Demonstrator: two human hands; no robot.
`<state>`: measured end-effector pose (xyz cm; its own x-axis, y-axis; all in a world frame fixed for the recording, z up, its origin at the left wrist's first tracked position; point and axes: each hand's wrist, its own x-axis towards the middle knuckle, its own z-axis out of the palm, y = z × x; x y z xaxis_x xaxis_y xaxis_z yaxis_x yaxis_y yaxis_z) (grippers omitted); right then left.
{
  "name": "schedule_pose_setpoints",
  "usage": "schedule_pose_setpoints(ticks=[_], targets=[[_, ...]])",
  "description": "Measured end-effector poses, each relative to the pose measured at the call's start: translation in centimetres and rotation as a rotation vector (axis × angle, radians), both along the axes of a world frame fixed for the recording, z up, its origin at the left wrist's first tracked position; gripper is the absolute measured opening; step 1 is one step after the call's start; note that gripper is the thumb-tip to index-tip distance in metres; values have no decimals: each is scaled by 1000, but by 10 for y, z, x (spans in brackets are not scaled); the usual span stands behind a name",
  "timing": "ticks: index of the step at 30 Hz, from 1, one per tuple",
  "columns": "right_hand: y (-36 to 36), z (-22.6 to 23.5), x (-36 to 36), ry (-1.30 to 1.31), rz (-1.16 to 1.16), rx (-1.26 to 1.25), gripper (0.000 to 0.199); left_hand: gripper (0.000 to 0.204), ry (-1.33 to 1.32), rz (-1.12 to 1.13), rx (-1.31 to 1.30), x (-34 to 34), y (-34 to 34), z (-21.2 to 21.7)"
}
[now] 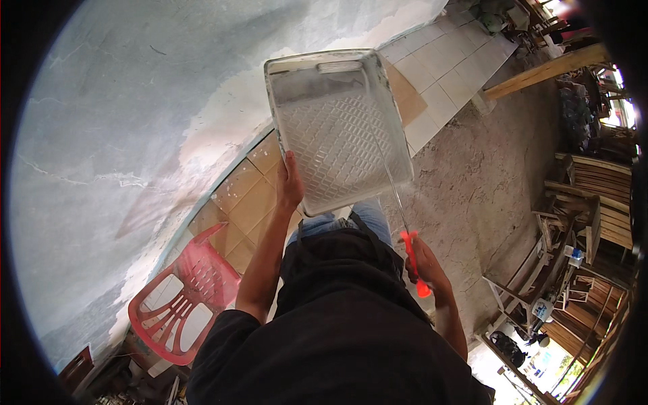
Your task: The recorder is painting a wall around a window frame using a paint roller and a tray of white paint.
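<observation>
My left hand [289, 185] grips the near left edge of a white ribbed paint tray [337, 128], held out in front of me at chest height. My right hand [425, 263] is closed on the orange handle of a paint roller [414, 260]. Its thin metal rod runs up across the tray toward the far end; the roller head itself I cannot make out against the white tray. My black-clothed torso fills the lower middle, with jeans showing below the tray.
A grey-blue patchy painted wall [121, 135] fills the left. A red plastic chair [185, 304] stands by the wall at lower left. Tiled floor [439, 81] runs along the wall; bare concrete [486, 175] lies to the right, with wooden furniture frames [594, 196] and a plank [547, 71].
</observation>
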<state>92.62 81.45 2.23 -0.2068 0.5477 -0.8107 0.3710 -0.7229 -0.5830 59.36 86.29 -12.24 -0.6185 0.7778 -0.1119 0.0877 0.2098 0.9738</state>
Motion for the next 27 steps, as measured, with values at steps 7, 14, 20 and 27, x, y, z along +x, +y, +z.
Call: schedule_pose_setpoints(ticks=[7,14,20,27], targets=[[-10,34,21,-19,90,-88,50,61,-187,-20,51,-4,4,21],[-1,-8,7,-46,125,148,48,59,-187,-34,8,0,5,29],[1,18,16,-48,118,-91,49,59,-219,-31,32,-5,3,19],[-8,19,15,13,111,29,49,61,-179,-35,30,-8,3,26]])
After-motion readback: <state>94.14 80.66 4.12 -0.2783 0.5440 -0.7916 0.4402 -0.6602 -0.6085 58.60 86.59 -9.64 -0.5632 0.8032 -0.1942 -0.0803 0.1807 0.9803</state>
